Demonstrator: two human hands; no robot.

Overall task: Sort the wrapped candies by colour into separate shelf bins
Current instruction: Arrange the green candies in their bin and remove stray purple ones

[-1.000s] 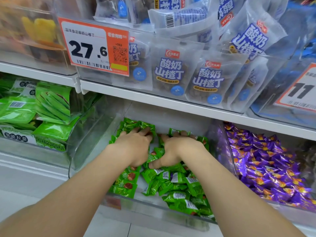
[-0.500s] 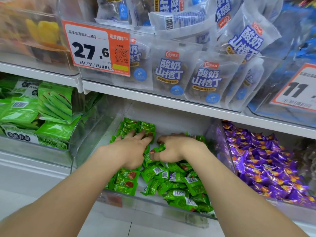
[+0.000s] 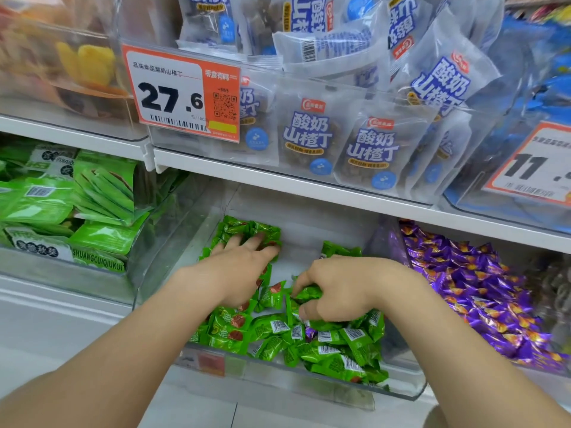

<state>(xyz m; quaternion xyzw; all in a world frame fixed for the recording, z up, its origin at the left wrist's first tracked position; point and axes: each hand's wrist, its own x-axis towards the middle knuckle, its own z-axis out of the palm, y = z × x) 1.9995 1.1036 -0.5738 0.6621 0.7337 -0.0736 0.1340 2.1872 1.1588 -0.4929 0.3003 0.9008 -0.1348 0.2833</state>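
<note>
The clear bin [image 3: 173, 251] stands on the lower shelf, under the white edge of the upper shelf [image 3: 309, 193]. That edge overhangs the rear half of the bin, so access is from the front and from above the low front wall only. Inside, a bare strip of bin floor lies at the rear centre, between the 2 hands, and runs to the back wall. The side walls close the bin on the left and right.

The green candies [image 3: 324, 350] fill the front half of the bin up to the front wall, deepest at the front-right corner. A smaller cluster lies at the rear-left corner. The wrappers are glossy green with twisted ends; some show a white barcode panel, others a red-brown picture. 1 purple candy [image 3: 310, 333] lies among the green ones near the front centre.

The left hand [image 3: 238, 270] is flat, fingers straight and spread, pressing on the rear-left cluster. The right hand [image 3: 343, 288] is curled, and thumb and forefinger pinch 1 green candy [image 3: 309, 294] just above the front pile.

The purple candies [image 3: 482, 288] fill the adjoining bin on the right. Green packets [image 3: 102, 186] fill the bin on the left. A price tag [image 3: 182, 94] reading 27.6 hangs on the upper bin.
</note>
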